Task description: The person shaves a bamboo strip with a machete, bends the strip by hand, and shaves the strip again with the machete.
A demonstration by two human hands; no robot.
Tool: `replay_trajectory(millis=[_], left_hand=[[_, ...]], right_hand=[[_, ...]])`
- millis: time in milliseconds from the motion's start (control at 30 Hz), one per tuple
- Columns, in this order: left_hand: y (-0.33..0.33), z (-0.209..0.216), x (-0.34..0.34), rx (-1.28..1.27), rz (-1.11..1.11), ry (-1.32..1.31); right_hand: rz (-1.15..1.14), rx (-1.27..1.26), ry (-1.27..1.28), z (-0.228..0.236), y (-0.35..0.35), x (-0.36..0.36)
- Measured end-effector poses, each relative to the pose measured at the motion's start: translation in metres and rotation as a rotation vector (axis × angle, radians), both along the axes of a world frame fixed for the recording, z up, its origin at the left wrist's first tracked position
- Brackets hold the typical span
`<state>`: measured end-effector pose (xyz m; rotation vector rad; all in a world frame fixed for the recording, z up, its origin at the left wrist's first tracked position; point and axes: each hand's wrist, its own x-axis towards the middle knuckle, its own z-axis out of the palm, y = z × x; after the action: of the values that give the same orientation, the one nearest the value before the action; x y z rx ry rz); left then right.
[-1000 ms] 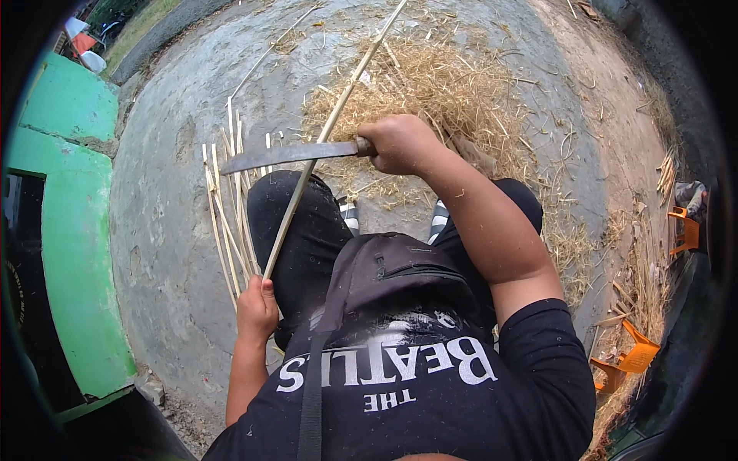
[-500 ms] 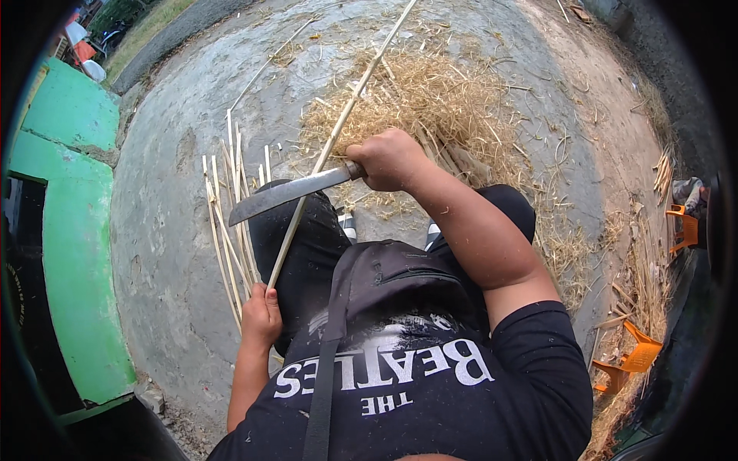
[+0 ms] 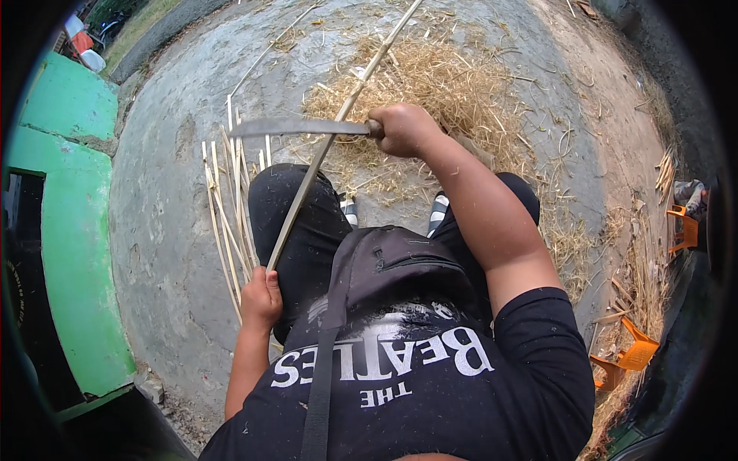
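Beside my left knee, my left hand point(image 3: 262, 296) is closed round the near end of a long bamboo strip point(image 3: 307, 180). The strip slants up and away to the right across my thigh, past the top of the picture. My right hand point(image 3: 403, 129) grips the wooden handle of a machete point(image 3: 300, 127), out beyond my knees. Its blade points left and lies across the strip, somewhat smeared by motion near the tip. Several thin pale strips point(image 3: 221, 207) lie on the ground to the left of my left leg.
A heap of curly shavings point(image 3: 438, 81) covers the concrete ground point(image 3: 169, 253) ahead of me. Green wall panels point(image 3: 73, 269) stand at the left. Orange plastic chairs point(image 3: 639, 349) and more strips point(image 3: 642, 261) lie along the right side.
My right hand has moved away from me and slightly right, carrying the machete farther up the strip. The blade has turned from slanting to nearly level. My left hand has barely moved.
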<state>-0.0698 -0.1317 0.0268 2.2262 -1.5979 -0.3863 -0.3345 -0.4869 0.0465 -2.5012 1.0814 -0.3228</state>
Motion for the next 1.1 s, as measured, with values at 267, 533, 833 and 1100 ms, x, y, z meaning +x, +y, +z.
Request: replay_trajectory(millis=[267, 533, 833, 1100], left_hand=[[0.002, 0.008, -0.001, -0.006, 0.014, 0.031], [-0.006, -0.012, -0.008, -0.149, 0.066, -0.085], [0.002, -0.004, 0.002, -0.122, 0.006, -0.020], [-0.009, 0.022, -0.002, -0.013, 0.012, -0.071]], right_hand=[[-0.077, 0.018, 0.005, 0.010, 0.010, 0.000], [-0.028, 0.102, 0.181, 0.013, -0.004, -0.009], [0.071, -0.060, 0.044, 0.019, 0.026, 0.009], [-0.209, 0.182, 0.139, 0.014, -0.005, -0.010]])
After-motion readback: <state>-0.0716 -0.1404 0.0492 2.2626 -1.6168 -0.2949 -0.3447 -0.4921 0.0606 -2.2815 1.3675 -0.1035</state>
